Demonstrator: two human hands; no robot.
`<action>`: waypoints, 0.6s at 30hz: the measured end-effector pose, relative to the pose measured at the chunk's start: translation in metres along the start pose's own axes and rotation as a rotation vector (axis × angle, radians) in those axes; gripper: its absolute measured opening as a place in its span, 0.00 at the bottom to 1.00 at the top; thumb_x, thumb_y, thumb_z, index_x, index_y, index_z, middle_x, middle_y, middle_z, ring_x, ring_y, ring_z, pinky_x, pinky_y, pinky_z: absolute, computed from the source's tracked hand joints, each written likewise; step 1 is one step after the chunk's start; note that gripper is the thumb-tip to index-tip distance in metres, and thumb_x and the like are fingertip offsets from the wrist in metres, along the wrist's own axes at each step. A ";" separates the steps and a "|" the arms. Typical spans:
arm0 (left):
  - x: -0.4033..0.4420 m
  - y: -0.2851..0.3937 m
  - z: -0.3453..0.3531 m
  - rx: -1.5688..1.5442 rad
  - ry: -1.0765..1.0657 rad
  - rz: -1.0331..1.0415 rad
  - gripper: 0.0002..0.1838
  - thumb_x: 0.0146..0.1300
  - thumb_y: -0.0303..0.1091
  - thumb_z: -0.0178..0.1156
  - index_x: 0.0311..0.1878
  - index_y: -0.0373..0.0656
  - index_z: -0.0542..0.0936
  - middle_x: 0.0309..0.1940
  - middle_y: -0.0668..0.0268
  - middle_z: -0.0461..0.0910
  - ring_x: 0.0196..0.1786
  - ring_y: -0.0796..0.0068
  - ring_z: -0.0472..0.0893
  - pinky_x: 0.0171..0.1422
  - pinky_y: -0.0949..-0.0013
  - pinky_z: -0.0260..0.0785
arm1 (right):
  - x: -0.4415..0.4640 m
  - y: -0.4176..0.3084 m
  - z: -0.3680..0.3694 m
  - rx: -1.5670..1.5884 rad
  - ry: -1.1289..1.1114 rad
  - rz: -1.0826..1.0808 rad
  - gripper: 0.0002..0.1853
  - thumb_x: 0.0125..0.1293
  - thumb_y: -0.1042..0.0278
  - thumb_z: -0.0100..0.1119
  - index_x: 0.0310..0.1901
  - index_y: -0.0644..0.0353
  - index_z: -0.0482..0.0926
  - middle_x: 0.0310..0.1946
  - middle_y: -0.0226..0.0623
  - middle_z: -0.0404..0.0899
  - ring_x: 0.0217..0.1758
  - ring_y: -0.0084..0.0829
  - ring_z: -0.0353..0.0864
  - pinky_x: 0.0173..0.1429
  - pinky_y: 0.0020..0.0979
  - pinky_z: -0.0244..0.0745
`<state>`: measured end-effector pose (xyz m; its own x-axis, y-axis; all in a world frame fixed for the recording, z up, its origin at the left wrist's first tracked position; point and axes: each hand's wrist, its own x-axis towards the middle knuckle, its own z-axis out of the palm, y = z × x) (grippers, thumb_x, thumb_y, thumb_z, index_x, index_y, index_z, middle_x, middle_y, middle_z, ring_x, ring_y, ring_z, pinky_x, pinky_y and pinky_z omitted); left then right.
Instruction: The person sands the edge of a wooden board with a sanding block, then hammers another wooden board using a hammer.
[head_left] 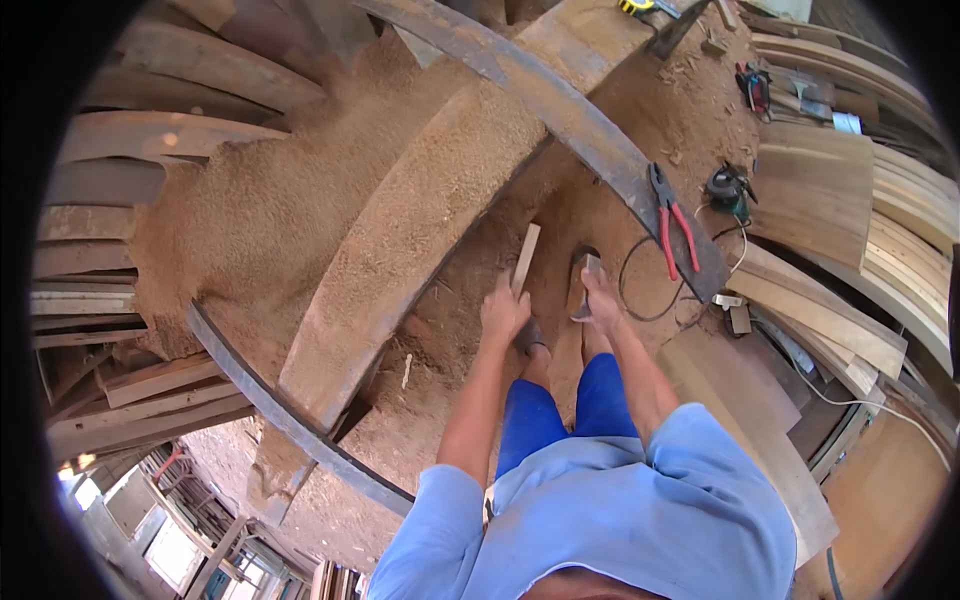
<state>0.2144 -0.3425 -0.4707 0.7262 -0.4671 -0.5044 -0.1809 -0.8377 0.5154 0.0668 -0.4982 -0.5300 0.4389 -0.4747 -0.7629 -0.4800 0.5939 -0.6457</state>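
Note:
My left hand (pixel 505 314) is wrapped round a short, narrow wooden strip (pixel 527 256), which points up and away from me. To its right, my right hand (pixel 600 302) grips a small block-shaped thing (pixel 577 288) with a brown face and a grey side; its exact kind is unclear. Both hands are low over the dusty ground, in front of my legs, and the two held things are apart. Beyond my right hand, pliers (pixel 673 238) with red handles lie on the end of a long curved beam (pixel 600 140).
A broad, sawdust-covered plank (pixel 400 225) crosses the middle, with another curved beam (pixel 290 410) at its near end. A green power tool (pixel 730 192) with a cable is at right. A yellow tape measure (pixel 635 6) lies far off. Stacked boards (pixel 815 185) line both sides.

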 end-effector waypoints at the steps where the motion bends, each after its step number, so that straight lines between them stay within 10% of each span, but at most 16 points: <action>1: 0.015 0.003 0.003 0.071 -0.043 -0.018 0.24 0.60 0.42 0.61 0.57 0.40 0.74 0.39 0.40 0.83 0.44 0.37 0.82 0.53 0.42 0.74 | -0.006 -0.022 0.008 0.020 0.012 0.080 0.33 0.73 0.46 0.52 0.74 0.44 0.56 0.61 0.35 0.70 0.61 0.38 0.72 0.48 0.56 0.78; 13: -0.003 0.022 0.018 0.257 -0.176 0.031 0.20 0.59 0.43 0.63 0.47 0.36 0.78 0.30 0.42 0.83 0.36 0.38 0.83 0.45 0.44 0.77 | 0.033 -0.076 -0.006 0.270 -0.175 0.350 0.27 0.74 0.43 0.50 0.69 0.39 0.60 0.60 0.32 0.73 0.58 0.36 0.78 0.45 0.59 0.81; 18: -0.010 0.057 0.038 0.276 -0.242 -0.036 0.41 0.53 0.40 0.66 0.72 0.44 0.66 0.31 0.44 0.84 0.36 0.44 0.85 0.46 0.45 0.78 | 0.050 -0.071 -0.002 0.455 -0.212 0.426 0.28 0.74 0.42 0.50 0.71 0.38 0.60 0.63 0.33 0.73 0.59 0.39 0.79 0.48 0.60 0.80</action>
<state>0.1721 -0.3960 -0.4626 0.5638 -0.4612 -0.6851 -0.3541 -0.8844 0.3040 0.1213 -0.5647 -0.5223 0.4439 -0.0267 -0.8957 -0.2961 0.9390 -0.1748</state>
